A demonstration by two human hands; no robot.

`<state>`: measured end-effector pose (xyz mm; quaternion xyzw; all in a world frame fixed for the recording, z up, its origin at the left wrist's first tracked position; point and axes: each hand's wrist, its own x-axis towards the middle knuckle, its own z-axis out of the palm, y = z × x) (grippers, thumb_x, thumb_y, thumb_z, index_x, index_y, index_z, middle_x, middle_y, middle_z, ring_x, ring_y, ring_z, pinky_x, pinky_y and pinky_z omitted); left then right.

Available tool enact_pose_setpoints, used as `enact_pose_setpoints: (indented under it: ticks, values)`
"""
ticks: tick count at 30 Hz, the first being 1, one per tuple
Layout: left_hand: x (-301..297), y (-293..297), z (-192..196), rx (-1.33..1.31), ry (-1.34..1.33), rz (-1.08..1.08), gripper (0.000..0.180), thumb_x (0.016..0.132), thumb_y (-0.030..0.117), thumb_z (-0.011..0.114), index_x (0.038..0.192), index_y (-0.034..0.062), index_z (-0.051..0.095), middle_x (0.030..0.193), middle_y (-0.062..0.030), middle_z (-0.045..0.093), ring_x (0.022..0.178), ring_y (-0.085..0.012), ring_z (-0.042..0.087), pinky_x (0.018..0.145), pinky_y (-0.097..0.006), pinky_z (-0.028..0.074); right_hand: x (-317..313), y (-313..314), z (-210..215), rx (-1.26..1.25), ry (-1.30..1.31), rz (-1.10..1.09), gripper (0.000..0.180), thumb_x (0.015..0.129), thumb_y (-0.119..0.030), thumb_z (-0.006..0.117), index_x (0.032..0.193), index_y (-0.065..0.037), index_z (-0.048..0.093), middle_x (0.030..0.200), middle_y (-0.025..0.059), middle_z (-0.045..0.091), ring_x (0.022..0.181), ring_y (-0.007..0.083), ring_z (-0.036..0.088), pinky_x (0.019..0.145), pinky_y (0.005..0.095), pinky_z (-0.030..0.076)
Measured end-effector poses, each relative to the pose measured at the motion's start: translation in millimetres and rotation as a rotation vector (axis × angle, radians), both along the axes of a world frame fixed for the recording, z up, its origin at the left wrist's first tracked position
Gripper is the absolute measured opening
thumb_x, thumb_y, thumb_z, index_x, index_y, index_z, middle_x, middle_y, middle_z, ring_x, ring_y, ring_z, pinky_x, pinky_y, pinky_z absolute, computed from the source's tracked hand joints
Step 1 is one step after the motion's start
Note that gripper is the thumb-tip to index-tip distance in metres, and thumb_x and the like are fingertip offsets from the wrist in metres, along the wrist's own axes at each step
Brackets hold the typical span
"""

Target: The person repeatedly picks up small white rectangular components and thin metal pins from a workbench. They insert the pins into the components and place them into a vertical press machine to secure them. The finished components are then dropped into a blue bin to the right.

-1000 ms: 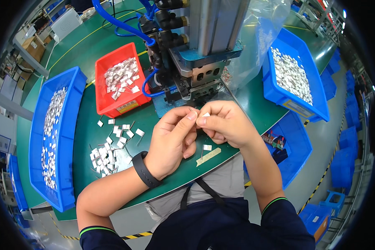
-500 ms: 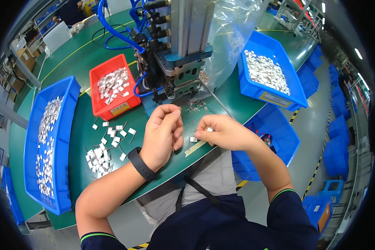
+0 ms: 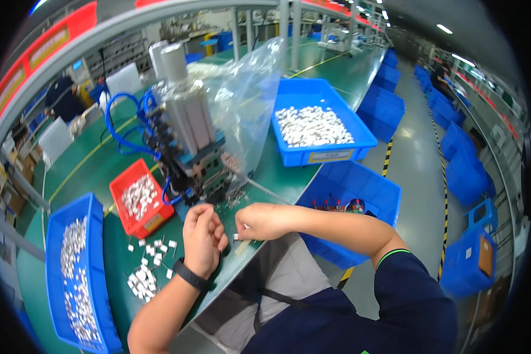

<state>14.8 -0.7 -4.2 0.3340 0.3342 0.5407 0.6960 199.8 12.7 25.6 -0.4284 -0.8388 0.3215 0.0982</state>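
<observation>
My left hand (image 3: 203, 241), with a black band at the wrist, is closed in front of the press machine (image 3: 189, 127). Its thumb and fingers meet near the machine's base; anything between them is too small to make out. To its right, my right hand (image 3: 264, 222) is curled low over the table's front edge, a bit of a small white block showing in its fingers. Another small white block (image 3: 236, 236) lies on the table by the fingertips. Left of my left wrist, a loose pile of white blocks with short leads (image 3: 143, 282) spreads over the green table (image 3: 115, 259).
A red bin (image 3: 137, 223) and a long blue bin (image 3: 98, 277) of white pieces stand left. A blue bin (image 3: 312, 156) of similar pieces sits right of a clear plastic bag (image 3: 248, 100). Below the table edge is a blue crate (image 3: 374, 189). Blue hoses (image 3: 115, 133) loop behind the machine.
The head view has swung up and to the right, showing more of the machine's top and the aisle. Both hands stay closed close together before the machine, the right forearm now more level.
</observation>
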Motion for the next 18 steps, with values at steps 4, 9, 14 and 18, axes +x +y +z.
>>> enact_pose_setpoints:
  ticks: [4,9,14,18]
  values:
    - [-3,-1,5,0.009,0.002,0.012,0.011,0.094,0.019,0.052,0.102,0.0132,0.047,0.074,0.0005,0.049,0.054,-0.0087,0.043,0.039,-0.022,0.033,38,10,49,-0.071,0.162,-0.108,0.032,0.084,-0.030,0.065,0.087,0.002,0.066,0.071,0.0104,0.066,0.065,0.0159,0.063,0.062,0.0329,0.050]
    - [0,0,3,0.004,-0.005,-0.007,0.010,0.094,0.018,0.053,0.101,0.0139,0.048,0.074,0.0003,0.050,0.054,-0.0088,0.044,0.039,-0.022,0.032,134,62,123,0.201,0.124,-0.580,0.030,0.083,-0.030,0.068,0.085,0.000,0.065,0.066,0.0060,0.062,0.054,0.0143,0.059,0.047,0.0284,0.045]
    - [4,1,4,0.008,-0.022,-0.013,0.009,0.094,0.016,0.052,0.101,0.0120,0.048,0.071,-0.0002,0.047,0.052,-0.0098,0.042,0.038,-0.023,0.032,193,107,155,0.586,-0.356,-0.491,0.060,0.080,-0.041,0.068,0.116,0.004,0.055,0.115,0.0244,0.059,0.108,0.0349,0.058,0.092,0.0404,0.046]
    - [2,2,4,-0.004,0.022,0.009,0.010,0.094,0.017,0.053,0.101,0.0127,0.048,0.072,-0.0002,0.047,0.052,-0.0102,0.042,0.037,-0.024,0.034,166,97,189,0.781,-0.111,-0.510,0.057,0.078,-0.041,0.070,0.115,0.001,0.056,0.116,0.0223,0.059,0.111,0.0349,0.056,0.096,0.0399,0.044]
